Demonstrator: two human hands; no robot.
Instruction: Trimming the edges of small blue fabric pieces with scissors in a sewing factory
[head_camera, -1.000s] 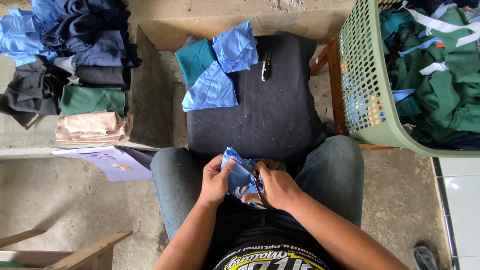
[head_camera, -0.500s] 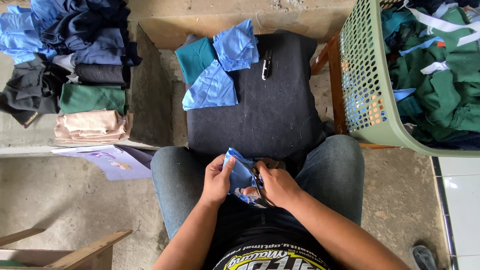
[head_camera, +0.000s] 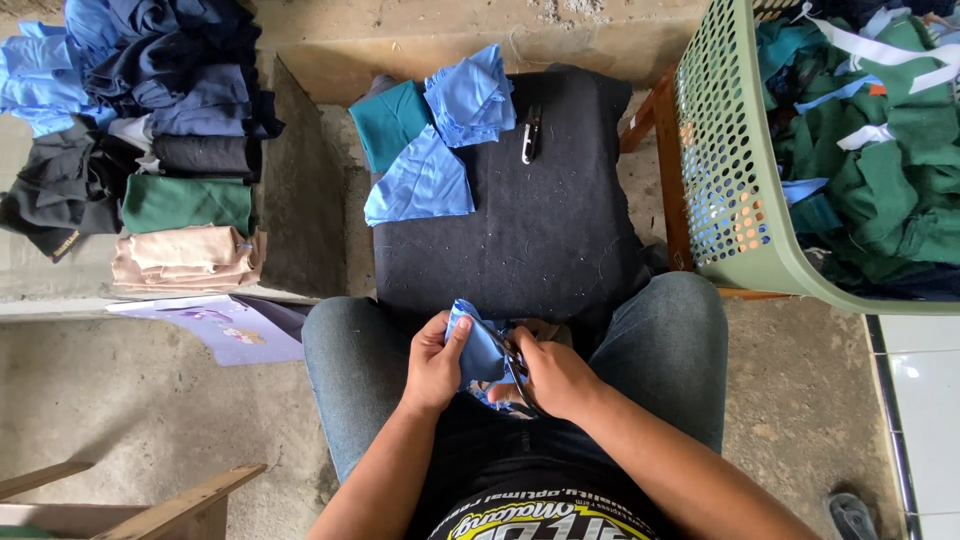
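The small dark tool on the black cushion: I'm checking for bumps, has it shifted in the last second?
No. The small dark tool lies in the same spot beside the blue cloth pieces on the black cushion.

Open room is found on the near and middle part of the dark padded tabletop.
Its far left corner is taken up by a teal cloth and blue cloth pieces, and a small dark tool lies just beside them. The right flank is walled off by a green perforated basket, heaped with green fabric; the left is bounded by stacked folded clothes on a ledge. Passage nearer in is narrowed by both knees.
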